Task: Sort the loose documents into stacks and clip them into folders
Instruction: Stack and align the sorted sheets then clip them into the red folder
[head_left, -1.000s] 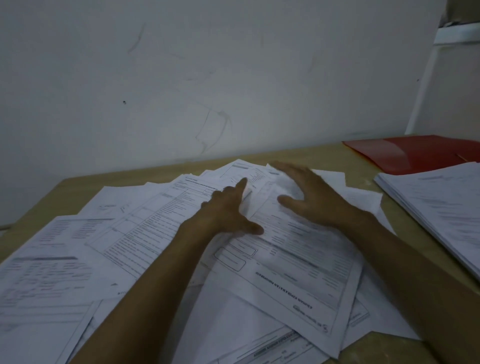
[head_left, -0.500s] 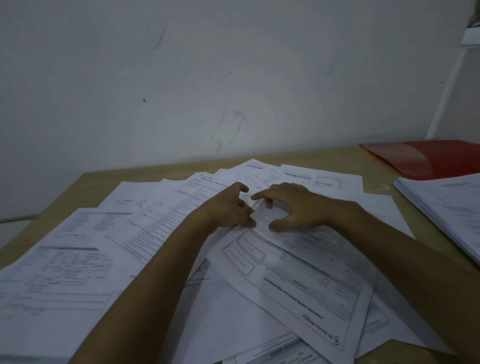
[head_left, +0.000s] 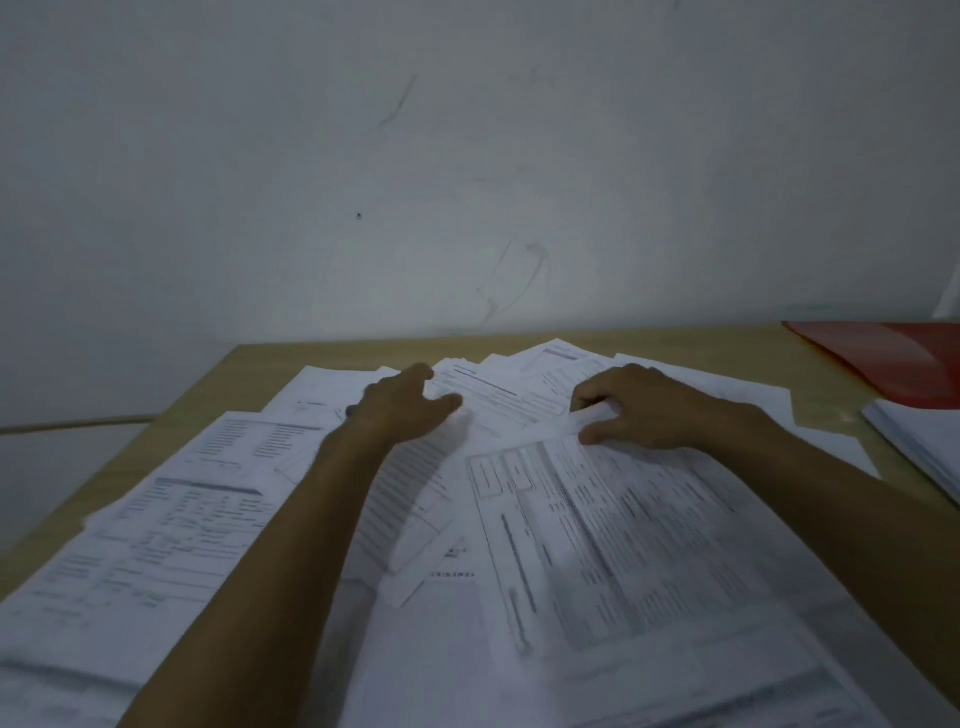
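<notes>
Loose printed documents lie fanned across the wooden desk. The right hand, at about 1 o'clock in the spread, has its grip curled round the raised far edge of a form, thumb beneath. The left hand, at 11 o'clock, rests with a wide, relaxed grip on the sheets. A red folder lies at 2 o'clock, above a neat paper stack.
</notes>
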